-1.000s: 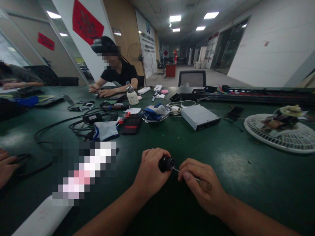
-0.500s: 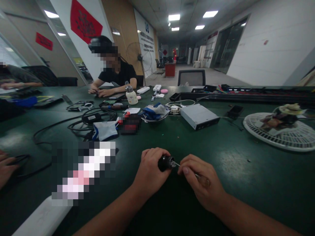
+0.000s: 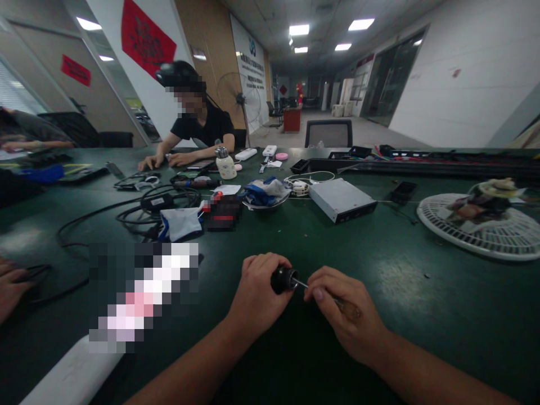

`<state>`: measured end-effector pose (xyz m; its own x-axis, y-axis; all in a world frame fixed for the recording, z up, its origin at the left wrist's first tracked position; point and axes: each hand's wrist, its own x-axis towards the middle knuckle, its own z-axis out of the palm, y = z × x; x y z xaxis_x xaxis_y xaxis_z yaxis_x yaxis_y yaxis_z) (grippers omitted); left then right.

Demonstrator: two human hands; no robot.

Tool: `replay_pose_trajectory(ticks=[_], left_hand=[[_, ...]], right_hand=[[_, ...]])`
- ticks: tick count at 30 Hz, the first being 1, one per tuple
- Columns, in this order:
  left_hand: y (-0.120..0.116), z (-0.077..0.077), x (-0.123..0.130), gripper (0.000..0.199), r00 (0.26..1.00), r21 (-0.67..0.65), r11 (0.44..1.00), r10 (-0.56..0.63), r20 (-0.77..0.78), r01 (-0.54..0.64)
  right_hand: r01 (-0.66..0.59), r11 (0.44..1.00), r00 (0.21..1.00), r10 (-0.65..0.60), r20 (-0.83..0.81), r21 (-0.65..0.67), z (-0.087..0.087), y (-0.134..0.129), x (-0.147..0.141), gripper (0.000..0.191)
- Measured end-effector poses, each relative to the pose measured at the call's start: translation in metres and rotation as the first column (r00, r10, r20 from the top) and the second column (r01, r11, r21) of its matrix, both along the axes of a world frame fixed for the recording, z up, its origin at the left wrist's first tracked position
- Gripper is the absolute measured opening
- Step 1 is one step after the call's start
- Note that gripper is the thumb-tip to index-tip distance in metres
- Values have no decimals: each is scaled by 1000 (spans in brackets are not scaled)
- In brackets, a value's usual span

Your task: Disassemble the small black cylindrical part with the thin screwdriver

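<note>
My left hand is closed around a dark, round, hollow part, its open end turned toward the right. In my right hand is a screwdriver with a brownish see-through handle. Its thin metal shaft points left, and the tip reaches into the mouth of the dark part. What the tip touches inside is hidden. Both hands are held over the near middle of the green table.
A grey metal drive box lies ahead, with a white fan grille to the right. Gloves in a bowl, cables and a bottle stand farther off. A co-worker sits opposite; another person's hand is at left.
The dark part's open end has turned slightly in my left hand, while the screwdriver stays at its mouth. Across the table, the co-worker's hands have moved apart.
</note>
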<state>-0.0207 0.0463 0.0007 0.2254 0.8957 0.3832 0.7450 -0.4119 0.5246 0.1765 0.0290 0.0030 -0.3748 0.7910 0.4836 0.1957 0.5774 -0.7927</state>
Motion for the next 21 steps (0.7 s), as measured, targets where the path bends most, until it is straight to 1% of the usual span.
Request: replay_pose_trajectory(ticks=[2,3,6,8,9,12,14,16,18,19,21], left_hand=[[0,0,0,28,1000,-3,1000,-6,-6,6],[0,0,0,27,1000,-1,1000,-8,-8,8],[0,0,0,25,1000,6,1000,-13,-9,13],[1,0,1,25,1000,5,1000,-9,-8,9],[1,1,1,26,1000,3,1000,-7,-9,7],[0,2,1,27,1000,-1,1000,-7,-11,7],[0,2,1,26,1000,-5,1000,-12,-11,12],[0,2,1,26,1000,-6,1000,-16,-14,16],[-1,1,0,26,1000,0,1000,-6,-13,6],[-1,1,0,26,1000,3,1000,5,-10,-5],[0,0,0,25,1000,4,1000,24,-1,-24]], right_hand=[[-37,999,999,37,25,-2,1,-1,0,23],[-20,1000,999,21,36,-6,0,-1,0,25],[97,995,995,-97,36,-13,0,-2,0,31],[121,992,993,-121,10,-18,0,-2,0,30],[98,995,995,-98,1,-20,0,-2,-1,29],[-28,1000,1000,28,9,-7,2,-1,-1,23],[-49,999,999,49,20,4,2,-1,0,24],[19,1000,1000,-19,-14,12,0,-1,1,29],[120,993,988,-119,-97,1,-5,-1,2,32],[164,986,975,-165,-146,-23,-8,-1,2,31],[236,964,943,-257,-209,-124,-12,2,3,27]])
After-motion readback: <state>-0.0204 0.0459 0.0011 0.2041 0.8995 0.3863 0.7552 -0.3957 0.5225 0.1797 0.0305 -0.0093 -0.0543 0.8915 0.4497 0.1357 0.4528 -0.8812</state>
